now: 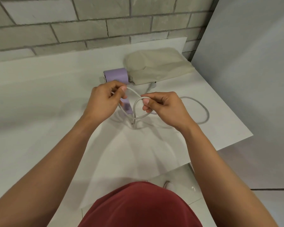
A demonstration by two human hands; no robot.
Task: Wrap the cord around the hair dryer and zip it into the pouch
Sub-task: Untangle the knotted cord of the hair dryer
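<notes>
White cord (202, 107) is pinched in my left hand (103, 99) and right hand (164, 107). I should loop it snugly round the purple hair dryer (116, 76).

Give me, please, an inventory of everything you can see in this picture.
brick wall: one, grey, at the back
table: one, white, against that wall
pouch: one, cream, far right of the table
hair dryer: one, lilac, on the table, left of the pouch
cord: one, pale grey, looped across the table
hands: two, bare; left hand and right hand each pinch the cord
</notes>
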